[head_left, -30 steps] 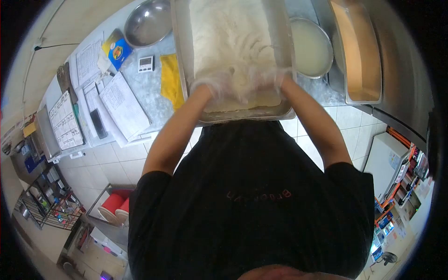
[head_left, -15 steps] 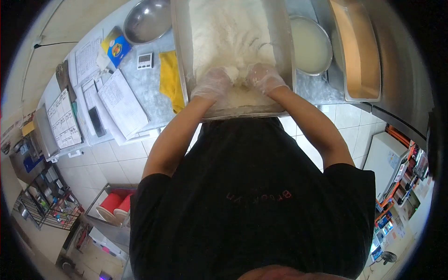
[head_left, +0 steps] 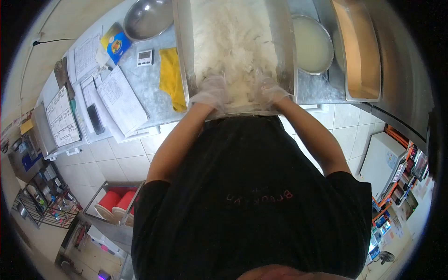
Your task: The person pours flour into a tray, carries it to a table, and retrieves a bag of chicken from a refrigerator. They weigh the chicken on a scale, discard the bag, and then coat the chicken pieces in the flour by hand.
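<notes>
A deep metal tray [head_left: 183, 51] holds a pale, floury mass [head_left: 233, 37], wet and lumpy toward its near end. Both hands wear clear plastic gloves and are inside the tray. My left hand [head_left: 213, 91] is at the near left of the mass, its fingers sunk in it. At the near right, my right hand [head_left: 268, 90] presses into the same mass, apart from the left. The fingertips of both hands are buried or blurred, so their grip cannot be made out.
Left of the tray lie a yellow cloth [head_left: 171, 77], a timer [head_left: 144, 58], a metal bowl [head_left: 148, 19], papers [head_left: 122, 95] and a phone [head_left: 95, 119]. On the right stand a bowl of cloudy liquid [head_left: 310, 44] and a long metal container [head_left: 357, 51].
Both hands have moved slightly toward my body and farther apart. The mass between them is reshaped, with more lumps in the middle.
</notes>
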